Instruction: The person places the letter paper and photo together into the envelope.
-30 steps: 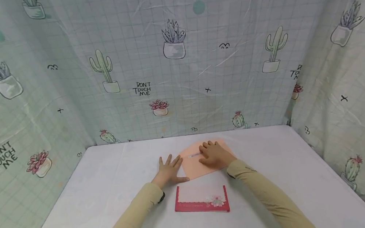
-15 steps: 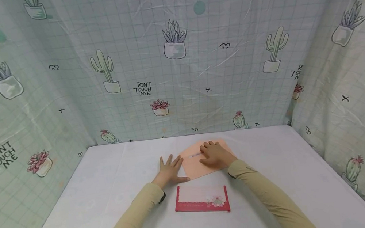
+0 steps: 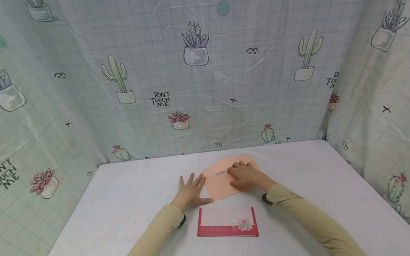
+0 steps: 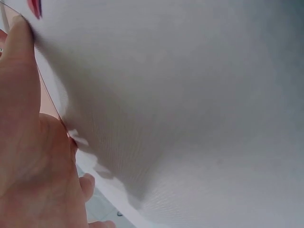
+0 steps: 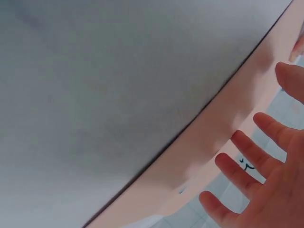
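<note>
A peach envelope [image 3: 221, 187], its upper part like an unfolded flap, lies at the far middle of the table in the head view. A narrow pale strip [image 3: 218, 173] runs across it. My left hand [image 3: 189, 192] lies with fingers spread at the envelope's left edge, thumb tip at its lower left corner. Over the right part is my right hand [image 3: 247, 176], fingers apart and slightly bent, hiding that side. In the right wrist view this hand [image 5: 270, 175] holds nothing; whether its fingertips touch the paper I cannot tell.
A red-bordered card or booklet [image 3: 228, 236] with printed flowers lies nearer, between the forearms. Beneath is a white table [image 3: 124, 218]. Cactus-print curtains [image 3: 201, 87] enclose its back and sides.
My right hand has shifted right and slightly back toward me, uncovering a little more of the envelope. The left hand and the red card stay in place.
</note>
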Demonstrator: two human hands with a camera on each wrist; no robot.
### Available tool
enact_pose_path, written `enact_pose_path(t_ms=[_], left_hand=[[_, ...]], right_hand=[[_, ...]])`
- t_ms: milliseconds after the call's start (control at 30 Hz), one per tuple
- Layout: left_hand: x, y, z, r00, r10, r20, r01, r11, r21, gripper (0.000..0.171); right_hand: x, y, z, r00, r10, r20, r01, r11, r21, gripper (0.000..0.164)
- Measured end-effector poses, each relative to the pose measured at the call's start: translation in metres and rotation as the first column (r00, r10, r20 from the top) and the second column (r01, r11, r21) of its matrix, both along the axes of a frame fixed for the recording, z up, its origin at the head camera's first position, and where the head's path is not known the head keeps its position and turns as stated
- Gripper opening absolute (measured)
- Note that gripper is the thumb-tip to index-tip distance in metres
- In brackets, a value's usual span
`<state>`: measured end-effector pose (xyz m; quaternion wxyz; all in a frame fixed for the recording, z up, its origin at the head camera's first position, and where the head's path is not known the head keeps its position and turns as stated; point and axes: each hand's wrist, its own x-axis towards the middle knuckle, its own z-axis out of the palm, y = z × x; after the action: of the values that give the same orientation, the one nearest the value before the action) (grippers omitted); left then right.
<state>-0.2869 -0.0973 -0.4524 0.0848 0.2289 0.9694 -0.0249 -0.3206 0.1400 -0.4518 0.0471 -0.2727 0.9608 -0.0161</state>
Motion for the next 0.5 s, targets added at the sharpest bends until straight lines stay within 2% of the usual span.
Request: enact_pose_path(t_ms=[233,500], left_hand=[[0.001,0.000,-0.001,1.000,-0.012,-0.007,0.013,1.000,0.014,0.088],[-0.001,-0.001,-0.003,1.000,-0.013,-0.001,0.013,1.000,0.011,0.089]], right_hand=[[0.009,0.012,0.000,1.000,-0.013,0.024,0.015,0.999,-0.052,0.046],[0.029,0.024,0.003,0.998,0.036,-0.060,-0.043,0.991,-0.126,0.043]])
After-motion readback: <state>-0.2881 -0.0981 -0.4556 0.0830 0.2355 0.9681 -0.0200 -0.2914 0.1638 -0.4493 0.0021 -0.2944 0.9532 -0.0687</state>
